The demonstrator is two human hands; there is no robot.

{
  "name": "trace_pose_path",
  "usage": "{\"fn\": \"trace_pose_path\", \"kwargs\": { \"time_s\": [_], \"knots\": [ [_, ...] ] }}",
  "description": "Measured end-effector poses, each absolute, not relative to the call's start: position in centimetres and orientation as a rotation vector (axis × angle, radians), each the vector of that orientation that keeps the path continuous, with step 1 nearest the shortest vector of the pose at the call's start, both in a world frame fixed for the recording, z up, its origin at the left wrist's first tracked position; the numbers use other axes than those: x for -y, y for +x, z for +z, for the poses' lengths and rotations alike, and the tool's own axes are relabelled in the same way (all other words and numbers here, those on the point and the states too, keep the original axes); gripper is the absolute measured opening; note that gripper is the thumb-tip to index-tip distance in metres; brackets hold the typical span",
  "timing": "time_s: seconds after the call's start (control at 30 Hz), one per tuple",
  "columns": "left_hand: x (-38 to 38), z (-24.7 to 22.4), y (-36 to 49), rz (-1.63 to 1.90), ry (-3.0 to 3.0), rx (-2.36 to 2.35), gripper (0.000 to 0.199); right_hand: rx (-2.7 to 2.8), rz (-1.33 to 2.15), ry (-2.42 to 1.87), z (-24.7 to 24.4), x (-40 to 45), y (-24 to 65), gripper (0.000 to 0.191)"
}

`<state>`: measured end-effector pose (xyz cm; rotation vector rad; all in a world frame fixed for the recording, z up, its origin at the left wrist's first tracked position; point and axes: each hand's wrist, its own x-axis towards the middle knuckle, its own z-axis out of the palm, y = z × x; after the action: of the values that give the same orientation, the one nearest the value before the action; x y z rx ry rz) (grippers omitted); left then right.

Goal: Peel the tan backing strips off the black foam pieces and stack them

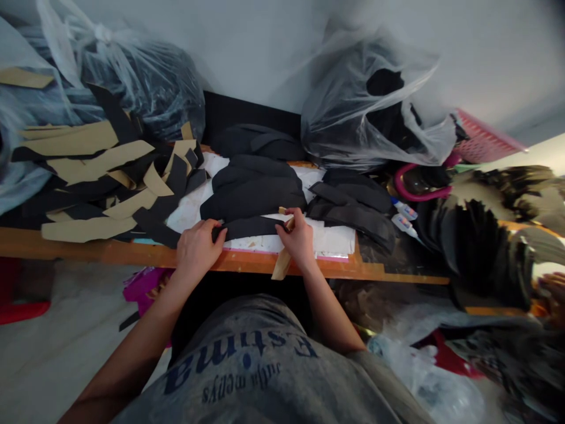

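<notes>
A long black strip (249, 227) lies across the white paper (331, 238) near the table's front edge. My left hand (198, 247) pinches its left end between thumb and fingers. At the strip's right end is my right hand (299, 240), its fingers closed on a tan strip (281, 264) that hangs over the table edge; the thumb and fingertips also touch the black strip. Just behind the hands sits a pile of black curved pieces (253, 188). More black pieces (353, 206) lie right of my right hand.
Tan and black strips (88, 162) are heaped at the left. Clear plastic bags (375, 106) stand against the wall. Small glue bottles (404, 224), a pink basket (489, 138) and a row of dark pieces (481, 253) are at the right. The wooden edge (145, 257) runs along the front.
</notes>
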<state>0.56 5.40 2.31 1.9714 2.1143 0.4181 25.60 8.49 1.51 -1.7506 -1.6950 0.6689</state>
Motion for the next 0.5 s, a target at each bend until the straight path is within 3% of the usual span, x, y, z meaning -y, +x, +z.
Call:
{"fn": "trace_pose_path", "kwargs": {
  "time_s": [0.5],
  "knots": [
    [-4.5,1.8,1.6,0.279,2.163,-2.200,0.041,2.059,0.335,-2.158,4.2,-9.5,26.9,0.046]
  ]
}}
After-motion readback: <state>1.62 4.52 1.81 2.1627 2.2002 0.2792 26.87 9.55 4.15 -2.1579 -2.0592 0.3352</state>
